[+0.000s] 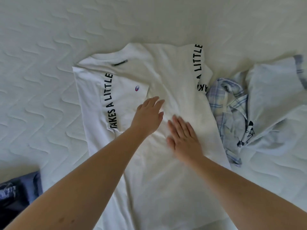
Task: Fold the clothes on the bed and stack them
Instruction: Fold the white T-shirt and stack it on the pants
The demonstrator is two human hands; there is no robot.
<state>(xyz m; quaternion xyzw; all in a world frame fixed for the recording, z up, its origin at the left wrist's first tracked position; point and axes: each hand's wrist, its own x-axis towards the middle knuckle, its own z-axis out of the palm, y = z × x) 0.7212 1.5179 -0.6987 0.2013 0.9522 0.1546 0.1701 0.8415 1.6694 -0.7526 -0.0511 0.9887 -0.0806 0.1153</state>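
A white T-shirt (166, 77) lies spread flat in the middle of the bed (49, 39), its collar end toward the far left and its hem running down toward the viewer. Both sleeves are folded in over the body, each bearing black lettering that reads "TAKES A LITTLE", and a small red and blue logo sits on the left sleeve. The left hand (147, 115) rests on the shirt with straight fingers held together, flat against the cloth just beside the folded left sleeve. The right hand (184, 138) lies palm down on the middle of the shirt, fingers straight and slightly spread, gripping nothing. The two hands are near each other but apart. To the right, touching the shirt's edge, a crumpled pale blue plaid garment (235, 113) lies in a heap. At the lower left corner a dark blue cloth (21, 188) shows at the bed's edge.
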